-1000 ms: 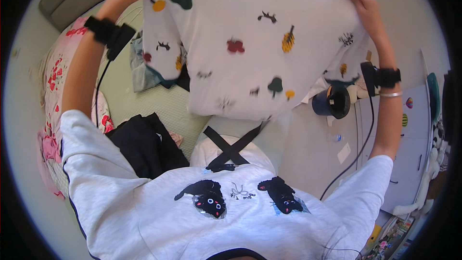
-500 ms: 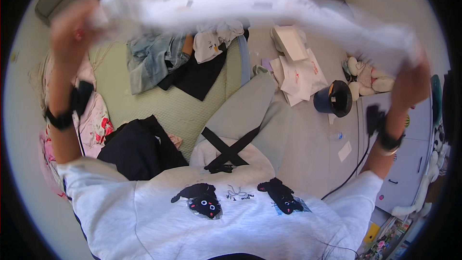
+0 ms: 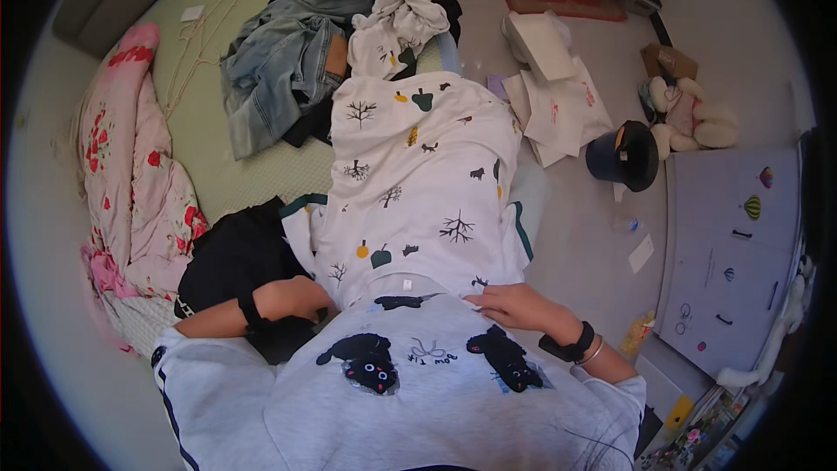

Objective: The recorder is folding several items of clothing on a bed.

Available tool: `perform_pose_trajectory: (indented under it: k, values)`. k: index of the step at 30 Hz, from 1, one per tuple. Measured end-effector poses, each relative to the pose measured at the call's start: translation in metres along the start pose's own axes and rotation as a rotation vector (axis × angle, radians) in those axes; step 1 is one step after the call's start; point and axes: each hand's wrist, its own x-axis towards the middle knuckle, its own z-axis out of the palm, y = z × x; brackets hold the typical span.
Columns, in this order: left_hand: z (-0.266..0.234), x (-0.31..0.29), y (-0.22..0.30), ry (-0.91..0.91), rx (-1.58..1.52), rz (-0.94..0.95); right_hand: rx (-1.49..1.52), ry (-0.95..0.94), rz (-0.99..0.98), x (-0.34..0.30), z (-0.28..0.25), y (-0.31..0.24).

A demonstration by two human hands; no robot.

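Cloth top (image 3: 418, 192), white with tree prints and green-trimmed sleeves, no longer swings overhead: it lies spread over the person's legs, its printed face laid out. Right hand (image 3: 516, 305) touches its near edge, left hand (image 3: 299, 298) its near corner; whether either pinches, I cannot tell.

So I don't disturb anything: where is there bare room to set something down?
The green bedspread is bare between the jeans, floral bedding and black garment. So is floor between the printed shirt and pale cabinet, left of a paper slip. Crowded: the papers beside the dark bucket.
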Motion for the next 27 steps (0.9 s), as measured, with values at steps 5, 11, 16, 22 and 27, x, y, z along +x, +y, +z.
perform_pose_trajectory:
  k: [5,11,16,22,27]
  values:
    - [-0.119,0.010,-0.004,0.198,0.167,-0.346,0.596,-0.390,0.153,0.004,-0.016,0.024]
    - [-0.202,0.057,-0.137,1.278,0.239,-0.169,0.466,-0.338,0.157,0.068,-0.078,0.063]
    - [-0.228,0.077,-0.135,1.265,-0.003,-0.431,0.578,0.675,0.257,0.127,-0.097,0.173]
    - [-0.215,0.091,-0.158,1.097,-0.672,-0.293,0.826,1.069,0.741,0.149,-0.092,0.292]
    - [-0.242,0.072,-0.142,1.346,-0.620,-0.105,1.211,0.696,0.934,0.144,-0.077,0.323]
